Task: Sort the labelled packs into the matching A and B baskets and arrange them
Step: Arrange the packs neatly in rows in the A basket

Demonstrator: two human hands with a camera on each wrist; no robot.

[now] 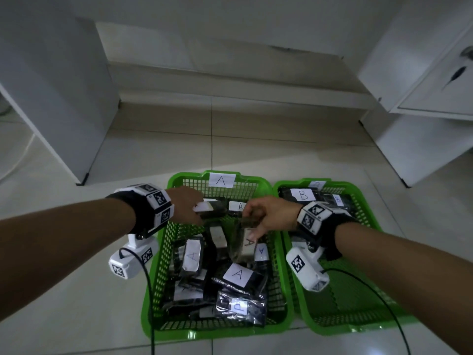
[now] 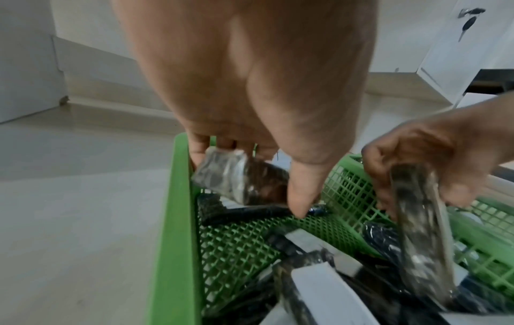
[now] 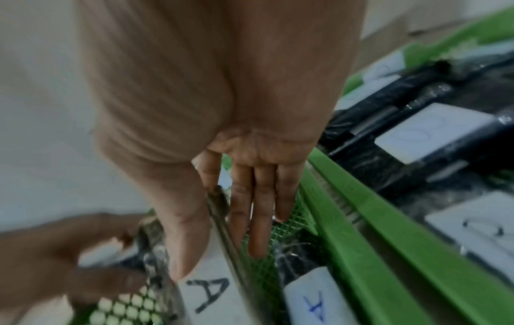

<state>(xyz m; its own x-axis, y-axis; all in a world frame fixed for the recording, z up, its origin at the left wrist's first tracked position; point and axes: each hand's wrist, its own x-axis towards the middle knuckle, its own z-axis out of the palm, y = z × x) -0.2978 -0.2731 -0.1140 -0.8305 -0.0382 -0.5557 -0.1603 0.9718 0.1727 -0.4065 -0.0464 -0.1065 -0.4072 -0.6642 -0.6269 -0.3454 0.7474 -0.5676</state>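
Two green baskets stand side by side on the floor: basket A (image 1: 153, 265) on the left and basket B (image 1: 353, 303) on the right. Basket A holds several dark foil packs with white A labels (image 1: 238, 274). My left hand (image 1: 198, 213) is over its far left corner, pinching a dark pack (image 2: 242, 180) between thumb and fingers. My right hand (image 1: 249, 221) is at the basket's far middle and pinches the top edge of an A-labelled pack (image 1: 247, 244), which hangs down. B-labelled packs (image 1: 303, 195) lie at the far end of basket B.
White cabinets stand at the left (image 1: 51, 85) and right (image 1: 422, 85), with tiled floor (image 1: 212, 139) between them. Black cables (image 1: 149, 290) trail from both wrist cameras. A foil pack with a label I cannot read (image 1: 239, 307) lies at the front of basket A.
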